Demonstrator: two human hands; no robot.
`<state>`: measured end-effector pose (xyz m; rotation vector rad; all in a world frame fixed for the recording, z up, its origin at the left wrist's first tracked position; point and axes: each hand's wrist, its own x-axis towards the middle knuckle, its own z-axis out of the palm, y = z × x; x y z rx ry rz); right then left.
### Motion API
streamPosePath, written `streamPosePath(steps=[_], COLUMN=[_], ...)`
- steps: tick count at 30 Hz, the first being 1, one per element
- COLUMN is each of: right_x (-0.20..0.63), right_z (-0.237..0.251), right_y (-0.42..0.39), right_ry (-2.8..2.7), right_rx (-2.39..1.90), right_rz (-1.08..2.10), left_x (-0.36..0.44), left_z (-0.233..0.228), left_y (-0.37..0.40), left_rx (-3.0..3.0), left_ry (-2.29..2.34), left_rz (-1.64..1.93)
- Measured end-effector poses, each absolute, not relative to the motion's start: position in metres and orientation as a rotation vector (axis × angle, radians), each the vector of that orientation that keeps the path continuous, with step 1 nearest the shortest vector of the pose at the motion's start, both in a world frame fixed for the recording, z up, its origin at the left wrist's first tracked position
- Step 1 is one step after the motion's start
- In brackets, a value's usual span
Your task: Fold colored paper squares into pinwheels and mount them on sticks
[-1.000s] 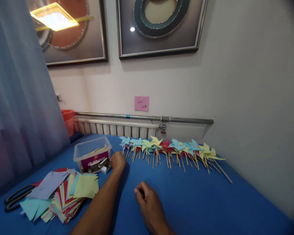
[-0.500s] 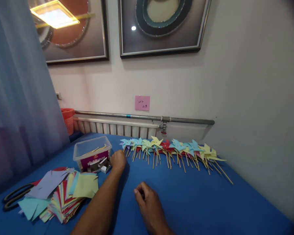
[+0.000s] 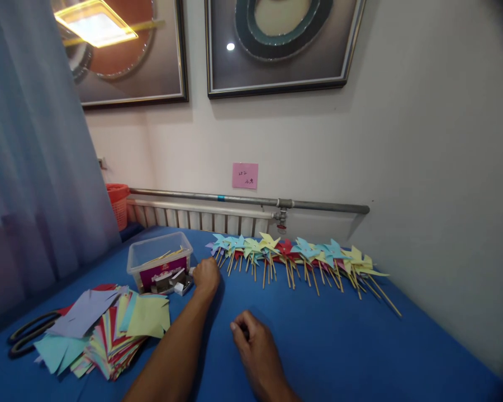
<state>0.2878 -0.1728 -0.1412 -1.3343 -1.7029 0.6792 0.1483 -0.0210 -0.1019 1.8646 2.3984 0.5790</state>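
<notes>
Nearby, one clear box (image 3: pixel 159 261), two hands.

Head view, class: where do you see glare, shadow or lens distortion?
Head view: a ceiling lamp glares in the left framed picture; the left hand casts a soft shadow on the blue table; the top right corner is vignetted dark.

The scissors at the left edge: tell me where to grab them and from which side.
Take the scissors by the dark handle loops, which lie bare on the blue table at the far left. Come from the left with the left hand, because the blades run under the stack of coloured paper squares and are hidden there.
</notes>
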Motion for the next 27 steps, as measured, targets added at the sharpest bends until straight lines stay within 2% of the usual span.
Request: streamPosePath(steps=[9, 13, 17, 24, 27], right_x=[0.291, 0.293, 0.292, 0.291, 0.291], right_z=[-0.139, -0.139, -0.140, -0.140, -0.138], right_y=[-0.172, -0.172, -0.173, -0.173, -0.173], right_ry=[-1.659, -1.633, -1.633, -1.616, -1.615], right_rx=[-1.302, -1.262, -1.247, -1.262, -1.264], right_rz=[0.670, 0.653, 0.632, 0.630, 0.652], left_x=[0.155, 0.148, 0.121, 0.027, -0.002], left_z=[-0.085, -0.082, -0.103, -0.129, -0.124], left_y=[-0.049, -0.101, -0.166, -0.221, -0.219], left_rx=[2.109, 2.398, 2.483, 2.418, 2.467], left_ry=[2.310, 1.930, 1.776, 2.359, 2.443], left_rz=[0.517, 0.319, 0.437, 1.068, 0.945])
